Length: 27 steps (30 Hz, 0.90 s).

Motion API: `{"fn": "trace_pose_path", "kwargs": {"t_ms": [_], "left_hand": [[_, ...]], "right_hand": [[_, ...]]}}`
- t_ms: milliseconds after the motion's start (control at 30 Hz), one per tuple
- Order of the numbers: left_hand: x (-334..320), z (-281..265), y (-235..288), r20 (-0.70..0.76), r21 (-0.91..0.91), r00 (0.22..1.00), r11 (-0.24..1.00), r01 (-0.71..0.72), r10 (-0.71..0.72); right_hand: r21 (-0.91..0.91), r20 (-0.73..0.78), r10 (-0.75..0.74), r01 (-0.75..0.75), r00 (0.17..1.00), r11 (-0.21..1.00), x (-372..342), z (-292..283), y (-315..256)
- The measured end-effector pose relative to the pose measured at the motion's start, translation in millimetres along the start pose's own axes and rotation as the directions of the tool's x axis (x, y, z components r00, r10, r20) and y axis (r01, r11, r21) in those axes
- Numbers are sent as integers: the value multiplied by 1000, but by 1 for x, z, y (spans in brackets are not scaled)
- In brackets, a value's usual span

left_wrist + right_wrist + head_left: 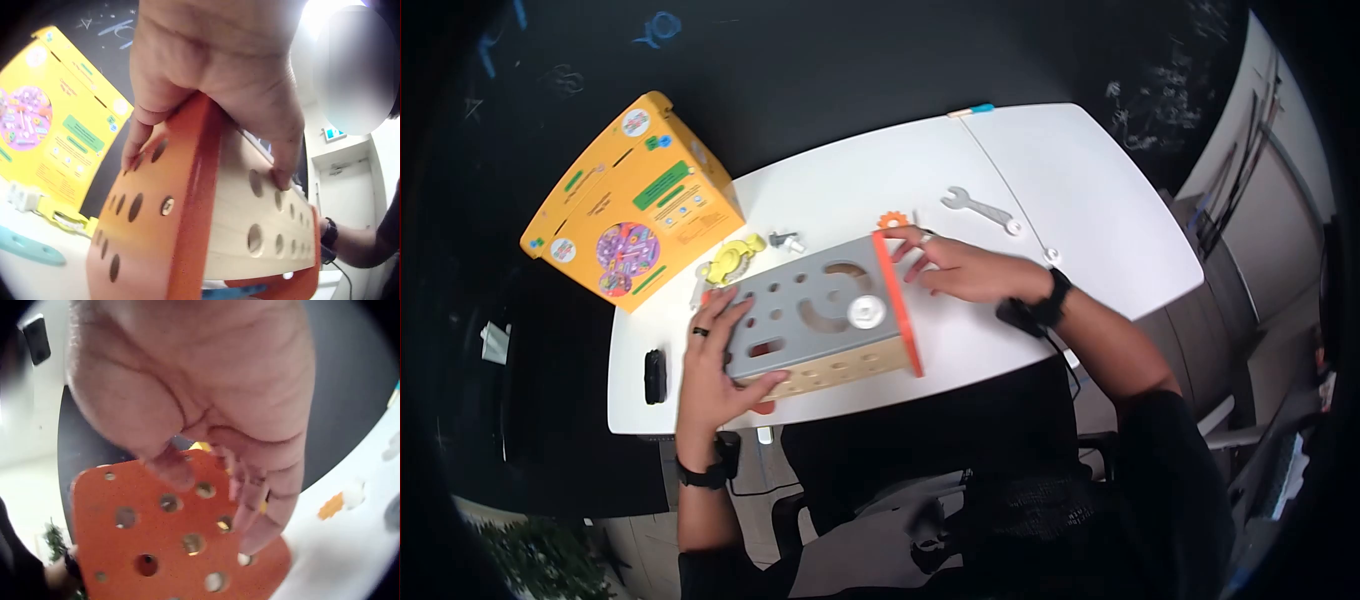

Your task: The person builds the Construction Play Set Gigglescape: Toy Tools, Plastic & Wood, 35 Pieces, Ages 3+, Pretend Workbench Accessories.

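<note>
A toy box with a grey perforated top [785,285], a pale wooden side [265,231] full of holes and orange end panels [144,519] lies near the table's front edge. My left hand [718,370] grips its left end, thumb against the wooden side and fingers over the other face, as the left wrist view [215,69] shows too. At the right end panel, my right hand [965,268] touches the upper corner with loosely bent fingers; in the right wrist view [200,394] they lie in front of the panel's holes. A white round piece [866,311] sits on the grey top.
A yellow carton [630,200] stands at the table's back left. Behind the box are a yellow toy piece [732,260], small grey-white parts [786,241] and an orange gear [892,219]. A grey wrench [980,208] lies right of them, a black case [655,376] at the left edge.
</note>
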<state>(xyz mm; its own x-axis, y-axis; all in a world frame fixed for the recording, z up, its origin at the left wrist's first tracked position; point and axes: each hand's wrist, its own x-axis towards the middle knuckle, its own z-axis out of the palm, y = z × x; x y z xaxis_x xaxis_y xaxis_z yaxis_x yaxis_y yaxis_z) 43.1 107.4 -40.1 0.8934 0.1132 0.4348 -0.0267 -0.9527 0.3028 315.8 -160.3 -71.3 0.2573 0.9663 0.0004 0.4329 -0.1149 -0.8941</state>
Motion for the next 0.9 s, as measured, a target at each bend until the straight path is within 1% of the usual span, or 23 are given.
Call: {"fn": "trace_pose_path", "kwargs": {"t_ms": [33, 67, 100, 133, 167, 200, 233, 300, 333, 367, 433, 500, 533, 600, 633, 667, 733, 867, 900], "left_hand": [[1, 5, 6, -9, -49, 1000, 998, 27, -28], [2, 10, 12, -16, -99, 998, 994, 53, -55], [6, 12, 18, 0, -64, 1000, 998, -5, 5], [10, 13, 20, -10, -57, 1000, 998, 11, -12], [16, 13, 20, 22, -295, 1000, 955, 23, -18], [22, 13, 19, 50, -516, 999, 856, 37, -13], [28, 13, 17, 87, -764, 988, 629, 148, -127], [57, -6, -12, 75, -761, 962, 609, 225, -261], [78, -9, -32, 14, -661, 969, 724, 196, -249], [99, -2, -58, -50, -466, 984, 875, 127, -170], [138, 18, -105, 155, -139, 975, 973, 184, -162], [161, 43, -139, 333, 51, 942, 998, 19, -35], [168, 51, -144, 329, 52, 944, 998, 18, -34], [181, 71, -153, 458, 163, 888, 979, -125, 38], [186, 79, -155, 471, 146, 882, 984, -101, 20], [192, 85, -159, 474, 143, 880, 984, -107, 27], [200, 91, -162, 597, 118, 802, 991, -68, -17], [201, 96, -164, 585, 136, 811, 986, -93, -4], [199, 92, -158, 554, 136, 832, 985, -111, 17]], "right_hand": [[-8, 17, -14, 14, 1000, 1000, -6, 3, -8], [150, -102, 29, -14, 994, 989, -14, 4, -16], [309, -208, 95, -27, 973, 951, -21, 6, -21], [304, -191, 86, -24, 978, 952, -27, 9, -20], [-2, -279, -22, 23, 960, 1000, -32, 11, -19], [-311, -330, -157, 50, 931, 949, -35, 14, -21], [-185, -314, -50, -9, 948, 983, -43, 17, -42], [-212, -304, -51, -16, 951, 977, -45, 18, -40], [-233, -308, -42, -32, 951, 972, -47, 18, -39], [-235, -303, -48, -26, 952, 972, -47, 19, -37], [-258, -360, -67, -30, 930, 966, -47, 21, -31], [-257, -369, -62, -38, 927, 966, -49, 22, -33], [-251, -381, -52, -49, 923, 967, -49, 21, -33], [-259, -391, -66, -41, 918, 965, -48, 22, -30], [-263, -401, -73, -38, 913, 964, -49, 23, -29], [-261, -408, -70, -42, 910, 964, -49, 23, -30], [-165, -395, -23, -46, 918, 985, -51, 23, -35], [-186, -411, -28, -54, 911, 981, -50, 23, -34], [-226, -414, -51, -48, 909, 973, -50, 23, -31]]}}
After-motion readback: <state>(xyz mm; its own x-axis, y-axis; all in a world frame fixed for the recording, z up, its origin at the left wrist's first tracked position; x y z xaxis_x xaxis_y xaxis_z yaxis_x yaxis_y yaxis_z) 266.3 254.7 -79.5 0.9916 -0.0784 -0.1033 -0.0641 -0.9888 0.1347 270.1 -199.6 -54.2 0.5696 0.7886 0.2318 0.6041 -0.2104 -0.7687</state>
